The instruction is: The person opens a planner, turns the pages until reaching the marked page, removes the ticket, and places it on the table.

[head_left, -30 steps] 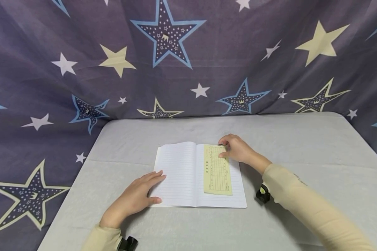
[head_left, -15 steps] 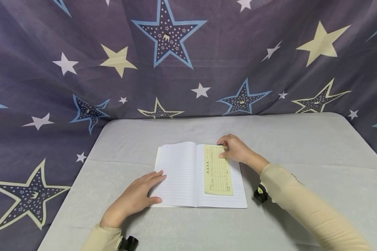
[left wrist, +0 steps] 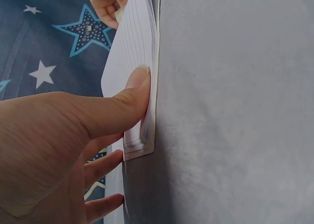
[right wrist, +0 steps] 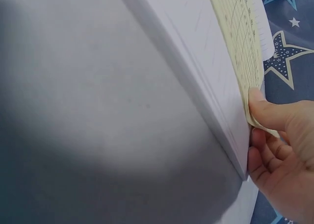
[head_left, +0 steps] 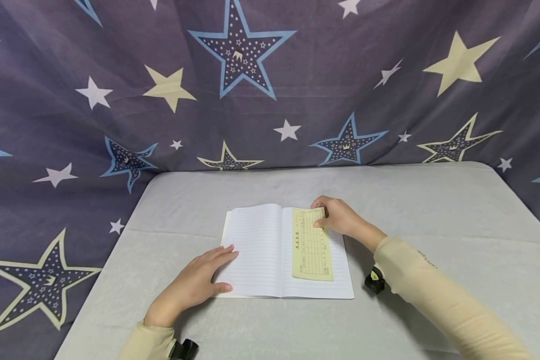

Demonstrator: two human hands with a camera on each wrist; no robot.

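Note:
An open lined notebook lies on the table in the head view. On its right page is a yellow printed slip with a table grid, set lengthwise. My right hand pinches the slip's far right corner between thumb and fingers; in the right wrist view, that corner of the slip bends up off the page. My left hand rests at the notebook's near left corner, fingers spread. Seen from the left wrist, the thumb lies on the page edge, the other fingers beside the notebook's corner.
A grey cloth-covered table extends around the notebook on all sides. Behind it hangs a dark curtain with a star pattern. Black wrist devices sit on both sleeves.
The right hand's fingers have shifted slightly at the slip's far corner, and that corner now bends a little differently. The left hand and the notebook have stayed in place.

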